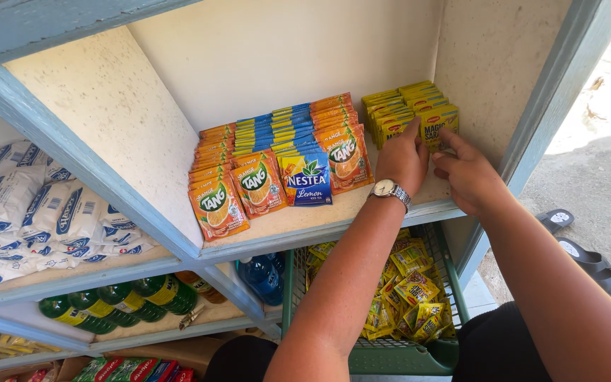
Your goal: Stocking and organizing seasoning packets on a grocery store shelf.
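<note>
Blue-framed shelf (305, 225), pale boards, street beside. Yellow packets (408, 113) stacked at back right corner. Left hand (403, 159), wristwatch, fingers on stack. Right hand (467, 173) pinching front packet, grip seemingly closed on it. Orange sachets (263, 177) alongside.

A: We see both hands at the sachet stack (411, 113), back right corner of the shelf (305, 223), frame upper right. Left hand (403, 159) just left of the right hand (464, 173), both touching the front sachets.

B: We put the drink sachet rows (277, 159) left of that stack, same shelf. Wire basket (404, 357) of packets below the shelf. Bottles (118, 304) lower left, white bags (30, 212) on the shelf above them. Sandals (581, 255) on the ground, far right.
</note>
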